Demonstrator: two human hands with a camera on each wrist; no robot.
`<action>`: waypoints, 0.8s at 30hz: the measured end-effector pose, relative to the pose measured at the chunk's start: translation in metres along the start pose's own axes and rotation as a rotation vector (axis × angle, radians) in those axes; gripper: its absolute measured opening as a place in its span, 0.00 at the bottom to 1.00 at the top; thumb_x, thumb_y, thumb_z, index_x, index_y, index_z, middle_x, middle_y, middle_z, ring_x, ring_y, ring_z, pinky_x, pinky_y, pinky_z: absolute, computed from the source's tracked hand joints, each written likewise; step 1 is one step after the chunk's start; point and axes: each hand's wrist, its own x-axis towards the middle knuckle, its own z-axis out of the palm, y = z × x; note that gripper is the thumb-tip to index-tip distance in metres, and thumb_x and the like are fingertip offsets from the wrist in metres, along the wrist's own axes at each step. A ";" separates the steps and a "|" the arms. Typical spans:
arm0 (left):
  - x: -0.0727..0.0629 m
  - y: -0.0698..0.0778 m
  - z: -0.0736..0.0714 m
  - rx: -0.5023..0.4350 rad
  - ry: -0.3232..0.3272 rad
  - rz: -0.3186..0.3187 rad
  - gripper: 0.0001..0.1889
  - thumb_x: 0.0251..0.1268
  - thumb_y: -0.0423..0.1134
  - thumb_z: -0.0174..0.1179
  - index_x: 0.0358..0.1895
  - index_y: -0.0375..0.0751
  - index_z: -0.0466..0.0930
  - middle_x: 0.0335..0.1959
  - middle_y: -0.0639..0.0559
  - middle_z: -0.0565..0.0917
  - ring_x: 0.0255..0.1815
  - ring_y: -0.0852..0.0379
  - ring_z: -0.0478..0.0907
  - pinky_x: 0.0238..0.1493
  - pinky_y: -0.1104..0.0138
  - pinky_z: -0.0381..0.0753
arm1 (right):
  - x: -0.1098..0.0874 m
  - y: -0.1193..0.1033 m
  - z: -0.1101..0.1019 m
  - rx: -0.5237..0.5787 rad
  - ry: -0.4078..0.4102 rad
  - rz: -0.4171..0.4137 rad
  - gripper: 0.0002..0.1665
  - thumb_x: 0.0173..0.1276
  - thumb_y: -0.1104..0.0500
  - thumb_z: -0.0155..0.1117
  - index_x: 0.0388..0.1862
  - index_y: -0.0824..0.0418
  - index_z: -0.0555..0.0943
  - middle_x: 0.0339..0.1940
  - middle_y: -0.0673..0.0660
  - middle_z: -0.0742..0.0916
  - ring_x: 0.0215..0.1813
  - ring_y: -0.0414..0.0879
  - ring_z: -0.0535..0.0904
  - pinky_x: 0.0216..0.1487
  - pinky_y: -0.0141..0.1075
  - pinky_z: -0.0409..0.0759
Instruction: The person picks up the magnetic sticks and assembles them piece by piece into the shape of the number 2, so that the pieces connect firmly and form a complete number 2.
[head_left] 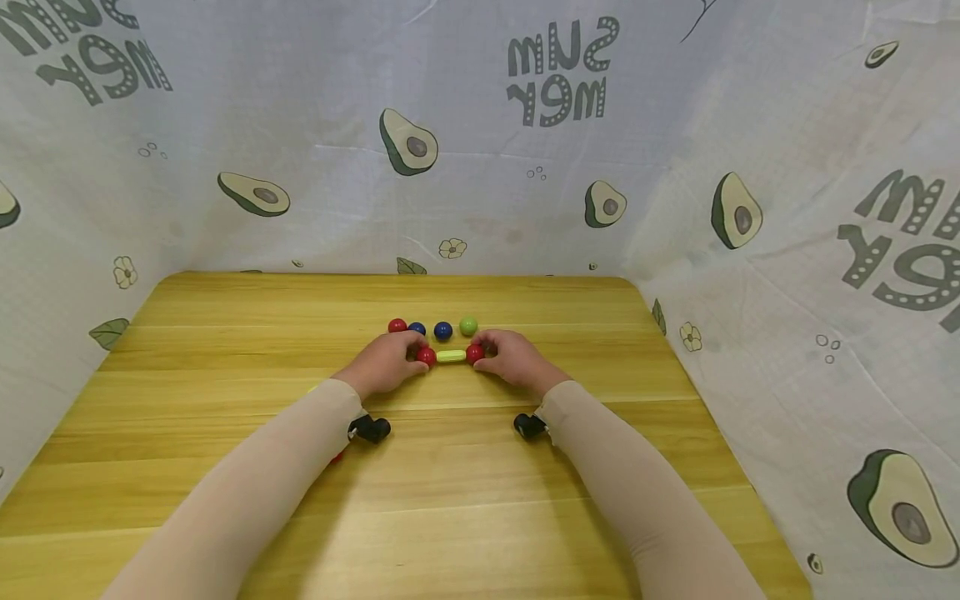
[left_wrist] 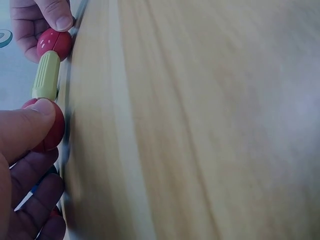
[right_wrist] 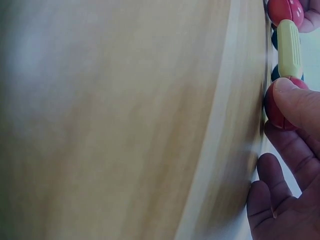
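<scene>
A short, ribbed yellow-green rod (head_left: 451, 356) lies between two red balls, joined end to end like a dumbbell. My left hand (head_left: 385, 362) pinches the left red ball (head_left: 427, 357) between thumb and fingers. At the other end, my right hand (head_left: 516, 360) pinches the right red ball (head_left: 475, 355). In the left wrist view the thumb presses on the near red ball (left_wrist: 56, 131), and the rod (left_wrist: 47, 75) runs from it to the far ball. The right wrist view shows the right thumb over its red ball (right_wrist: 276, 107), the other fingers below.
Just behind the hands, a loose red ball (head_left: 397, 326), two blue balls (head_left: 443, 331) and a green ball (head_left: 468, 326) stand in a row on the wooden table (head_left: 450, 517). A red piece (head_left: 337, 458) peeks out beside the left sleeve, mostly hidden. Printed cloth (head_left: 480, 208) surrounds the table's back and sides.
</scene>
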 end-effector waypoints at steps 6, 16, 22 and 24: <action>0.000 -0.001 0.000 0.000 0.002 -0.003 0.22 0.74 0.47 0.68 0.66 0.46 0.80 0.58 0.47 0.85 0.57 0.48 0.80 0.71 0.51 0.77 | 0.002 0.002 0.000 0.000 -0.006 -0.008 0.17 0.71 0.56 0.75 0.57 0.52 0.83 0.50 0.54 0.86 0.51 0.50 0.77 0.60 0.45 0.77; -0.002 -0.002 -0.003 -0.001 0.005 -0.017 0.24 0.75 0.47 0.66 0.69 0.45 0.78 0.63 0.45 0.84 0.63 0.46 0.80 0.74 0.49 0.74 | 0.001 0.003 -0.003 -0.029 -0.038 -0.024 0.24 0.76 0.54 0.69 0.68 0.55 0.81 0.58 0.56 0.87 0.59 0.51 0.80 0.70 0.49 0.77; -0.002 -0.002 -0.005 0.014 0.017 -0.017 0.25 0.75 0.46 0.66 0.70 0.44 0.77 0.65 0.45 0.83 0.65 0.45 0.79 0.75 0.49 0.74 | 0.005 0.003 -0.003 -0.057 -0.030 -0.032 0.24 0.79 0.53 0.66 0.71 0.55 0.80 0.61 0.56 0.87 0.62 0.51 0.81 0.71 0.49 0.77; -0.001 -0.002 -0.005 0.018 0.018 -0.015 0.25 0.75 0.46 0.66 0.71 0.44 0.77 0.66 0.44 0.83 0.66 0.44 0.79 0.75 0.49 0.73 | 0.006 0.002 -0.002 -0.058 -0.024 -0.032 0.24 0.79 0.53 0.66 0.71 0.55 0.81 0.60 0.56 0.88 0.62 0.51 0.81 0.71 0.49 0.77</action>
